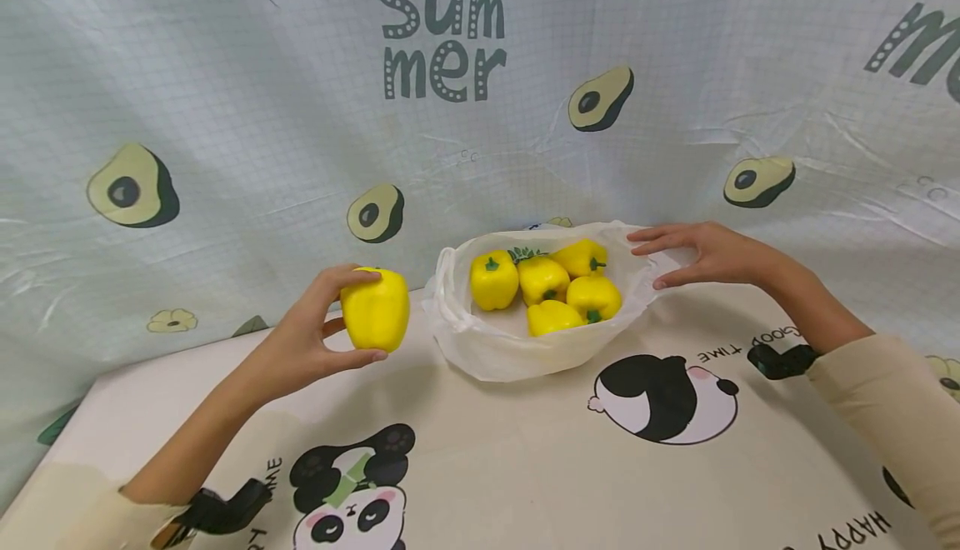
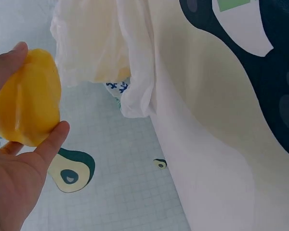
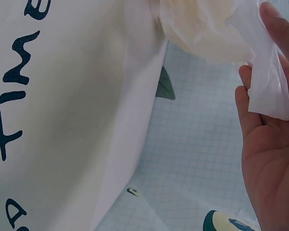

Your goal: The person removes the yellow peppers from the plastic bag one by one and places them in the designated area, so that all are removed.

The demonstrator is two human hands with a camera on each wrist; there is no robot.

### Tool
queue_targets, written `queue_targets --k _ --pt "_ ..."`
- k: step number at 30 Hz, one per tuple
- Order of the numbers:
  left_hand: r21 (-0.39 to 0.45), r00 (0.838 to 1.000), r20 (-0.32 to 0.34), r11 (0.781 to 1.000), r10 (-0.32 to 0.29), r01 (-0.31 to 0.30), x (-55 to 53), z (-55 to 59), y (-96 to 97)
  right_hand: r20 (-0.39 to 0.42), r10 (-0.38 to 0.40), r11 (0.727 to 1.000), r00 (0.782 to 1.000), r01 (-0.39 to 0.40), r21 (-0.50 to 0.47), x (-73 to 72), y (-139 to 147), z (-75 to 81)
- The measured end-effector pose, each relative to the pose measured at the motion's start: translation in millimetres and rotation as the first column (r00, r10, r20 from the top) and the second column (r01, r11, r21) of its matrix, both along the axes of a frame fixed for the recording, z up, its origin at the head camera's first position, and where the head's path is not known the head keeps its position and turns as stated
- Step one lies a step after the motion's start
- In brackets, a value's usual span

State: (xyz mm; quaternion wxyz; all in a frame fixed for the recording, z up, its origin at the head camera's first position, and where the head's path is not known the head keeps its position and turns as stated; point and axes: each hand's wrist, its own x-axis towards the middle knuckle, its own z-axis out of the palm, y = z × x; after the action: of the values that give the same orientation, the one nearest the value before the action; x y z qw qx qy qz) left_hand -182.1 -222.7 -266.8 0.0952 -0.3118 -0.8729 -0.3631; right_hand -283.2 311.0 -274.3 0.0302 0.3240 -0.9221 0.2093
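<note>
My left hand [image 1: 315, 329] holds a yellow bell pepper [image 1: 377, 310] between thumb and fingers, raised to the left of a white plastic bag [image 1: 510, 362]. The left wrist view shows the same bell pepper [image 2: 31, 98] pinched from both sides. Inside the bag's wide mouth lie several more yellow bell peppers [image 1: 493, 281] with green stems. At the bag's right rim is my right hand [image 1: 701, 254], thumb and fingers spread apart. A loose flap of the bag [image 3: 269, 86] lies against its fingers in the right wrist view.
The bag stands on a pale table cover [image 1: 510, 458] printed with pandas and lettering. Behind it hangs a light curtain [image 1: 300, 75] with avocado prints and the word "summer". The table's back edge runs close behind the bag.
</note>
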Motion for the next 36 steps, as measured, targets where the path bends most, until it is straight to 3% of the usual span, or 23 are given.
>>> queue_targets --k 9,18,36 --pt "0.027 1.000 0.008 1.000 0.005 -0.005 6.3 -2.6 -7.4 0.010 0.003 1.000 1.000 -0.003 -0.003 -1.7 -2.0 2.6" --pt "0.010 0.999 0.012 0.999 0.052 -0.052 15.2 -6.5 -15.4 0.017 0.017 1.000 1.000 -0.017 0.004 -4.1 -4.1 3.6" --pt "0.019 0.997 0.012 0.996 0.082 -0.082 20.6 -13.2 -27.4 0.034 0.050 0.999 0.998 -0.050 0.006 -2.8 2.1 4.3"
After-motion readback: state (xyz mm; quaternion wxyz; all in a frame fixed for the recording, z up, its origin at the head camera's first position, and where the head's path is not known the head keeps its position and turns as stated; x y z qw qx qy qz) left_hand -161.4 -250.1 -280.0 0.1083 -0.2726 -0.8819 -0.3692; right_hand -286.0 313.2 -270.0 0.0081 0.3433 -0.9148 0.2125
